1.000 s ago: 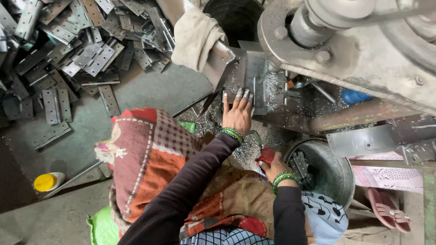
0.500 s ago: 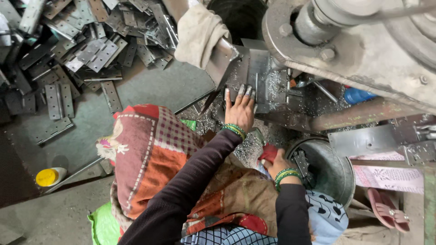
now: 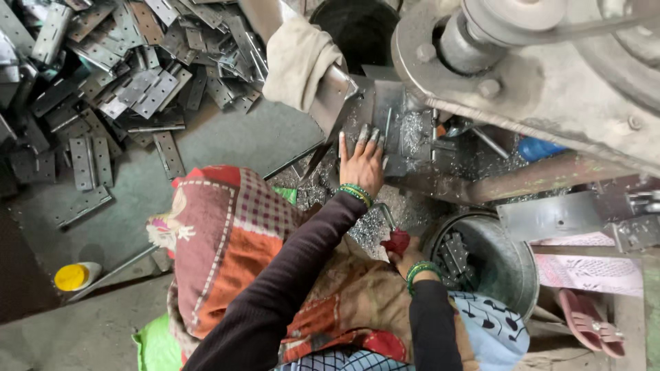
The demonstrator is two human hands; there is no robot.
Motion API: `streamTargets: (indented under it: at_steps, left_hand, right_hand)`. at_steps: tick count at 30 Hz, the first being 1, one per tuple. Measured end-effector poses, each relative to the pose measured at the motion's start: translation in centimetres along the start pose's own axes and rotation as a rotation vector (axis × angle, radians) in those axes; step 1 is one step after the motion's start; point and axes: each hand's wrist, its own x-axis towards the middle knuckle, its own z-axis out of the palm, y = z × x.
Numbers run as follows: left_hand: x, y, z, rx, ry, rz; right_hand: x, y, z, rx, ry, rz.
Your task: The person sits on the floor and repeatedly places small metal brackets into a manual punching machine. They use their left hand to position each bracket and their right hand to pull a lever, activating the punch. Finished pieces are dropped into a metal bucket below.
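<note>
My left hand [image 3: 361, 163] reaches forward and lies flat, fingers spread, on a grey metal plate [image 3: 388, 113] on the bed of a large machine [image 3: 522, 69]. Green bangles circle that wrist. My right hand [image 3: 407, 257], also with green bangles, is closed around a small red object [image 3: 397, 242] close to my lap, just left of a metal bucket [image 3: 524, 275]. Silvery metal shavings [image 3: 371, 223] cover the surface between the two hands. A red patterned shawl [image 3: 220, 240] lies over my knees.
A big heap of grey metal hinges [image 3: 137, 82] fills the floor at the upper left. The bucket holds several hinge pieces. A beige cloth [image 3: 299, 62] hangs on a bar. A yellow-capped bottle [image 3: 72, 276] lies at the left, and a pink sandal [image 3: 591, 326] at the lower right.
My left hand stays flat on the plate. My right hand with the red object has shifted only slightly beside the bucket.
</note>
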Motion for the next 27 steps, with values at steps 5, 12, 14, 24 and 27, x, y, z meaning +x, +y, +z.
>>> streamTargets:
  at_steps: [5, 12, 14, 24, 27]
  left_hand:
    - [1.5, 0.1, 0.8, 0.0, 0.108, 0.006]
    - [2.7, -0.4, 2.0, 0.039, 0.059, -0.016]
    - [2.6, -0.5, 2.1, 0.028, 0.098, -0.019]
    - [3.1, -0.2, 1.9, 0.049, -0.026, -0.026]
    - [3.3, -0.4, 1.8, 0.088, 0.006, -0.013]
  right_hand:
    - [-3.2, -1.3, -4.7, -0.171, 0.128, 0.007]
    - [-2.1, -1.5, -1.0, -0.034, 0.076, 0.092]
    - [-1.4, -1.0, 0.1, -0.023, 0.083, 0.056]
    - [-4.7, -3.3, -6.4, -0.258, 0.201, 0.013]
    - [-5.1, -3.8, -5.3, -0.148, 0.184, 0.014]
